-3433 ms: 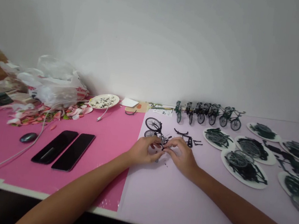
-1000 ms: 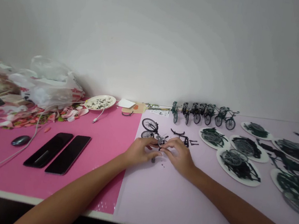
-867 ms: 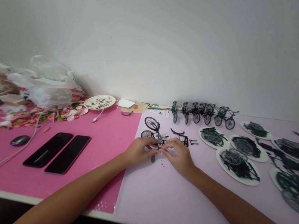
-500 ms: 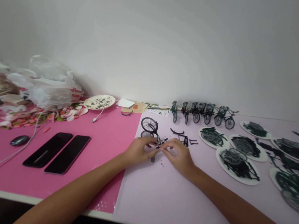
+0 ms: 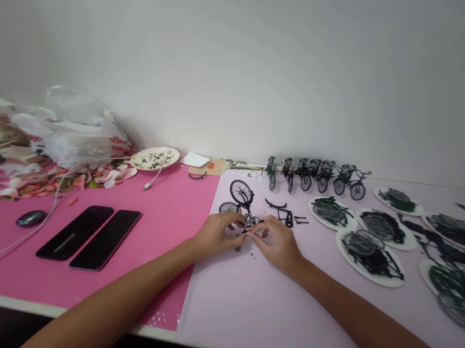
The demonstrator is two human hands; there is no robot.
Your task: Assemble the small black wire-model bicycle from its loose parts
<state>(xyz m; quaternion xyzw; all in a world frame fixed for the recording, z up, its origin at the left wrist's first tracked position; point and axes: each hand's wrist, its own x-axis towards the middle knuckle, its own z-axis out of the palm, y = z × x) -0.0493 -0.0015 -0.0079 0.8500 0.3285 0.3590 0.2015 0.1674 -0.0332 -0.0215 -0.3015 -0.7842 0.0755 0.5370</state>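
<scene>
Between my hands is a small black model bicycle (image 5: 241, 193), its wheels pointing away from me beyond my fingertips. My left hand (image 5: 218, 233) grips its near end between thumb and fingers. My right hand (image 5: 277, 243) pinches at the same end from the right, fingertips touching those of the left; any tiny part between them is hidden. Loose black frame parts (image 5: 287, 213) lie just beyond my right hand. A few tiny dark bits (image 5: 252, 255) rest on the pale sheet below my fingers.
Several small bicycles (image 5: 324, 175) stand along the wall. White plates (image 5: 392, 279) of dark parts fill the right side. At left are two phones (image 5: 105, 239), a mouse (image 5: 31, 218), a white cable, plastic bags (image 5: 74, 137) and a plate (image 5: 145, 166) of small bits.
The model bicycle has turned in my fingers, its wheels shifting slightly right and farther up. Both hands remain in nearly the same place.
</scene>
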